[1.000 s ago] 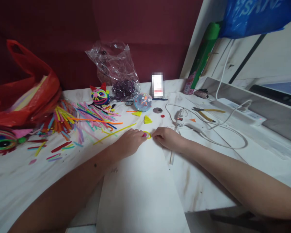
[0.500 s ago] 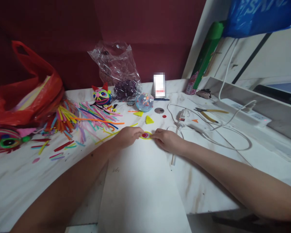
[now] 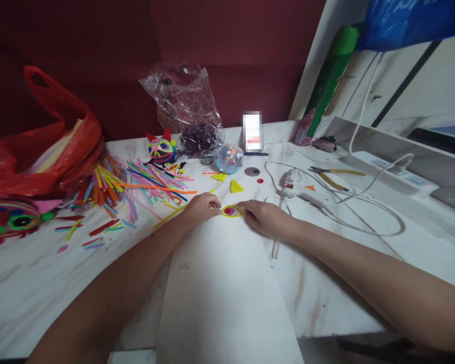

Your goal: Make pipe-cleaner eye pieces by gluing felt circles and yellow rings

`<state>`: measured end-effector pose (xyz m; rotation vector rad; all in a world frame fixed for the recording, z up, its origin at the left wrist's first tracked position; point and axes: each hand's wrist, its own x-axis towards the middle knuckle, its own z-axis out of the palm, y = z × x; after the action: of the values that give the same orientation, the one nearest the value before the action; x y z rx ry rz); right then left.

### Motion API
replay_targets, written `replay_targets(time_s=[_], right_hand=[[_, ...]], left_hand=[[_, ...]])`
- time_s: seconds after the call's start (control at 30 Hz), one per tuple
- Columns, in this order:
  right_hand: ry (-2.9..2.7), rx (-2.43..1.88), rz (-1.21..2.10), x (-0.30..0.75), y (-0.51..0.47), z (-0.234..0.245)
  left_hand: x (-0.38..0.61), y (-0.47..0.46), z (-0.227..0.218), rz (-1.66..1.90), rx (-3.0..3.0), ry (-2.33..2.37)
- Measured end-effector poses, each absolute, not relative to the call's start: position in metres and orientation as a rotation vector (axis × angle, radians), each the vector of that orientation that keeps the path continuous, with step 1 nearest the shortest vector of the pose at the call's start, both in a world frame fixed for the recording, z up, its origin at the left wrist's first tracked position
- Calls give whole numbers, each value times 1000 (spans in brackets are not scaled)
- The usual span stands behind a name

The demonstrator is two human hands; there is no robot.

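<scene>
A small round coil (image 3: 231, 211), yellow outside with a red and purple centre, lies on the white marble table (image 3: 41, 283) at the far end of a white sheet (image 3: 223, 293). My left hand (image 3: 203, 206) pinches the coil's left edge, where a yellow strip (image 3: 169, 216) runs off to the left. My right hand (image 3: 263, 216) has its fingers curled, fingertips touching the coil's right edge.
Coloured strips (image 3: 136, 184) are heaped left beside a red bag (image 3: 49, 151). Two striped cat faces (image 3: 161, 149) (image 3: 11, 220), a clear bag (image 3: 189, 111), a glitter ball (image 3: 228, 158), yellow triangles (image 3: 235, 187), a glue gun (image 3: 290, 183) with cable, pliers (image 3: 331, 174) and a power strip (image 3: 394, 174) lie around.
The fingers have drawn apart slightly, so the whole coil shows between the hands. The view has shifted a little to the left.
</scene>
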<state>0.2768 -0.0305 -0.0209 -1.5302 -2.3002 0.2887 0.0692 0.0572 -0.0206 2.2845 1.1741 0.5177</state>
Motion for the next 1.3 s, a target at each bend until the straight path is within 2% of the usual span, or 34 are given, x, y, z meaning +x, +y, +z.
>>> replay_targets(time_s=[0.4,0.63,0.7,0.87,0.93,1.03,1.2,1.3], right_hand=[[-2236,-1587,333,276,-30,-20],[-2226,-1578,344,276,-31,-18],[-2201,-1630,392,276,-31,-15],[-1996,-1637,478,279,-27,-16],[-1885,-1622,463,281,-25,-16],[-1784,-1645,436,281,-23,-16],[-1843,-1709,344,280,-22,-17],[-1900,-1707,318,278,-23,-19]], left_hand=[[71,59,-10,374,2080,1188],[70,54,-15,422,2349,1134],[68,56,-17,506,2304,1160],[57,63,-14,1060,2191,1474],[54,63,-10,1104,2198,1530],[55,59,-6,979,2326,1505],[64,49,-12,469,2676,1217],[65,50,-17,391,2697,1173]])
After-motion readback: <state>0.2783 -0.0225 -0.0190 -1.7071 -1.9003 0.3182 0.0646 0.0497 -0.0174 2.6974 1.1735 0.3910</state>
